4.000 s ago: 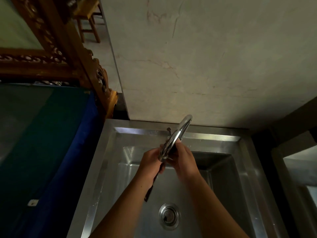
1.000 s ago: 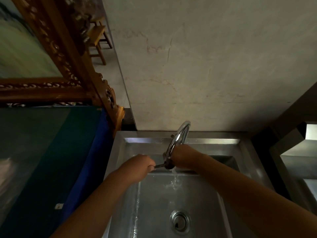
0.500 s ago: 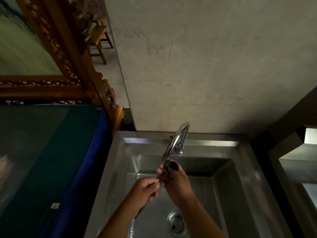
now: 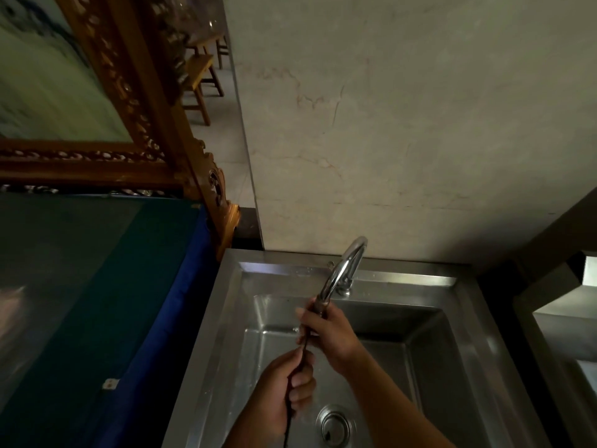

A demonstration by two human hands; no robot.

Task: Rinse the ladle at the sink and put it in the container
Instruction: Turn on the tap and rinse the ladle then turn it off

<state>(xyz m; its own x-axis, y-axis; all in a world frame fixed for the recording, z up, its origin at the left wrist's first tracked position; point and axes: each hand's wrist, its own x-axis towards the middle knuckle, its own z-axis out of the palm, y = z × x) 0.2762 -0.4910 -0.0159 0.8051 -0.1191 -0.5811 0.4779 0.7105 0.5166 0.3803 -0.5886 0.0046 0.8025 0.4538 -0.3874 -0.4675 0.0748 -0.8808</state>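
Observation:
I hold a dark, thin-handled ladle point(image 4: 302, 349) over the steel sink point(image 4: 429, 367), under the spout of the curved tap point(image 4: 342, 273). My left hand point(image 4: 286, 392) grips the lower handle, whose end points down toward me. My right hand point(image 4: 329, 334) wraps the upper part at the bowl end, right below the spout; the bowl is mostly hidden by my fingers. I cannot make out a water stream. No container is clearly in view.
The drain point(image 4: 334, 423) lies at the basin's near middle. A blue and green covered surface point(image 4: 97, 302) borders the sink on the left, below a carved wooden frame point(image 4: 135, 92). A second steel basin point(image 4: 568, 334) sits at the right. A pale wall stands behind.
My right hand left the tap base and returned to the ladle's bowl end. My left hand slid down the handle, which now runs upright toward me.

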